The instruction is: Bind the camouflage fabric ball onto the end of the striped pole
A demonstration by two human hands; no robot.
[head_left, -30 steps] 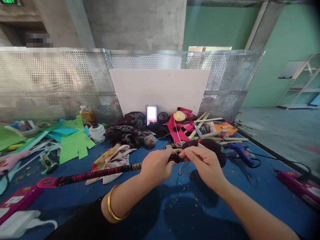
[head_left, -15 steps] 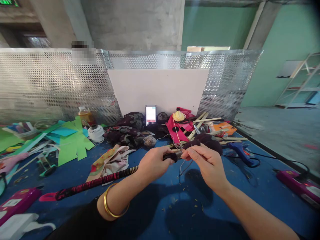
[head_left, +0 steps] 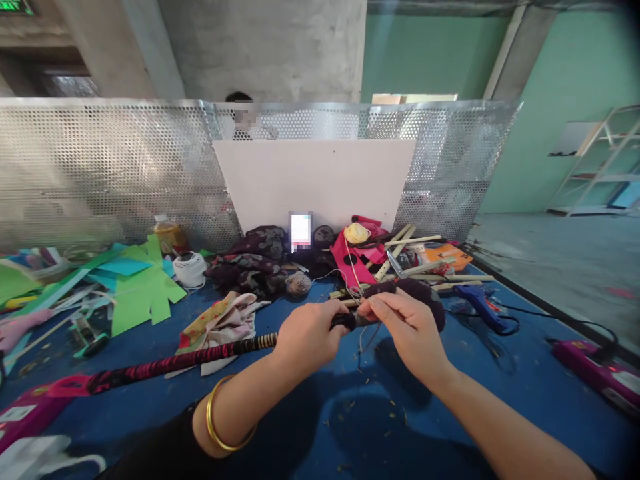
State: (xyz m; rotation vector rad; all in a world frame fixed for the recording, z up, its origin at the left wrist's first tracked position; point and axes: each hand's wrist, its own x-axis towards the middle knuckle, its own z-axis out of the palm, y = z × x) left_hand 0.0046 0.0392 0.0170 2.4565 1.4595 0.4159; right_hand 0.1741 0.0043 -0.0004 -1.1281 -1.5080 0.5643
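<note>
My left hand (head_left: 309, 337) is wrapped around a long stick (head_left: 185, 357) bound with dark red and black fabric. A pink loop (head_left: 70, 385) forms the stick's far left end. At its right end is a dark, rounded cloth bundle (head_left: 434, 308), partly behind my fingers. My right hand (head_left: 406, 328) pinches thin grey yarn (head_left: 361, 341) close to the bundle's neck, and a loose length hangs below. That yarn appears to trail back to a small grey yarn ball (head_left: 299, 284). My fingers hide the exact wrapping point.
Behind my hands lie dark patterned cloth (head_left: 260, 257), a pink dotted cloth (head_left: 345, 257) and wooden sticks. A blue glue gun (head_left: 480, 308) with its cable is at right. Green paper (head_left: 145, 293) and white thread (head_left: 190, 269) lie left. A person (head_left: 243, 117) shows behind the mesh.
The stick's left end has shifted left and now overlaps the purple power strip. My hands stay close together at the bundle's neck. The person behind the mesh has moved right.
</note>
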